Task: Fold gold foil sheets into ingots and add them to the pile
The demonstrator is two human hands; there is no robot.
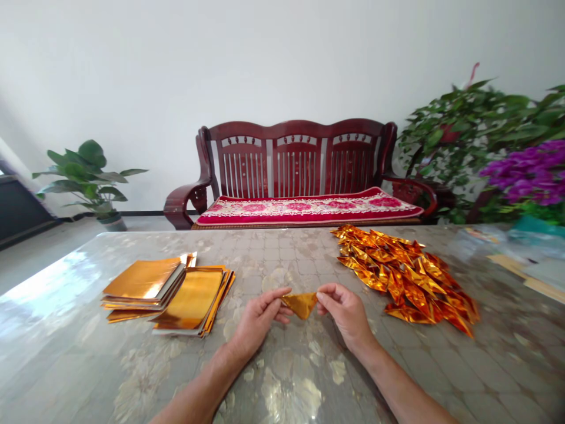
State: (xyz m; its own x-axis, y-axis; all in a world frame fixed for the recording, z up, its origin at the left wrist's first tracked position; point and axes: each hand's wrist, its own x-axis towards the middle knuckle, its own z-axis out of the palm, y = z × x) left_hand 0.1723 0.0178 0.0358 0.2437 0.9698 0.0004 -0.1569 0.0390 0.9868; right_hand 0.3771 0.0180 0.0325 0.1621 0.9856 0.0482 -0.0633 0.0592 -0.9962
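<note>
Gold foil piece [301, 304]: held directly in front of me, between my two hands, over the patterned table [265, 247]. Visible outline is a small triangle.
Long axis of foil: left to right, along the upper edge, running from one hand to the other and roughly level.
Tip of foil: points down toward my side of the table, midway between the hands. I cannot tell whether it touches the surface.
Left hand [263, 313]: narrow, thumb and fingers closed at the foil's left corner. The lower fingers curl beneath that corner; their contact with the foil is unclear.
Right hand [344, 306]: narrow, thumb and forefinger pinched on the foil's right corner.
Foil from hands: to the right of my left fingers and to the left of my right fingers. Both hands are in contact, so neither is nearer.
Foil sheets [189, 300]: flat, in two overlapping stacks on the table to my left. The left hand is the nearer one, not touching them.
Folded foil pile [397, 274]: pointed, shiny pieces heaped to my right and farther from me than the held piece. The right hand is nearer, apart from the heap.
</note>
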